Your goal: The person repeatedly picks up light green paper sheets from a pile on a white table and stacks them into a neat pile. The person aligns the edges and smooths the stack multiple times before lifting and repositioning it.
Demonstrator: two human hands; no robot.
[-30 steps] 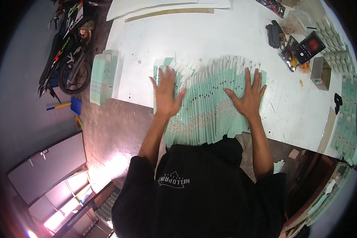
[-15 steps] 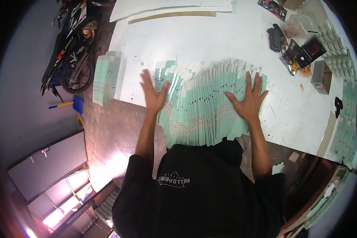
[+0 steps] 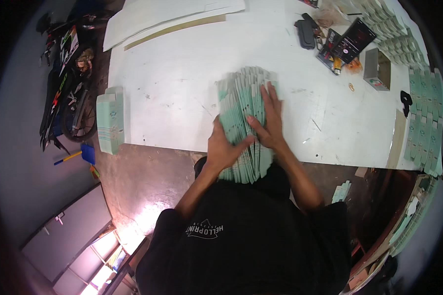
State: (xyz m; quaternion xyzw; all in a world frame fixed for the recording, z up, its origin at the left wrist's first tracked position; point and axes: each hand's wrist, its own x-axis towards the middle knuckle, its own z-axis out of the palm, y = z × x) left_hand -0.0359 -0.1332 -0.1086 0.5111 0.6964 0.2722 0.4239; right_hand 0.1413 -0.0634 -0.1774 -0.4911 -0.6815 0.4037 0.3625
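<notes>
A thick bunch of flat, pale green folded cartons [image 3: 237, 105] stands on edge at the table's near side, its lower end hanging over the edge toward my body. My left hand [image 3: 222, 151] presses on the bunch's left side, the thumb reaching across its top. Along the right side lies my right hand [image 3: 270, 120], fingers pointing away from me and thumb over the carton edges. The bunch is squeezed between both hands. The white ends of the cartons fan out unevenly at the far end. Parts of the bunch are blurred.
A green carton stack [image 3: 110, 123] stands at the white table's [image 3: 172, 108] left edge. White sheets [image 3: 172, 19] lie at the back left. A phone [image 3: 354, 40], a grey box [image 3: 377, 70] and a black pouch [image 3: 305, 34] sit at the back right. Rows of green cartons [image 3: 425, 118] line the right.
Both hands have come together, pushing the wide fan of cartons into a narrower bunch. The view has shifted, so the table and its objects appear moved.
</notes>
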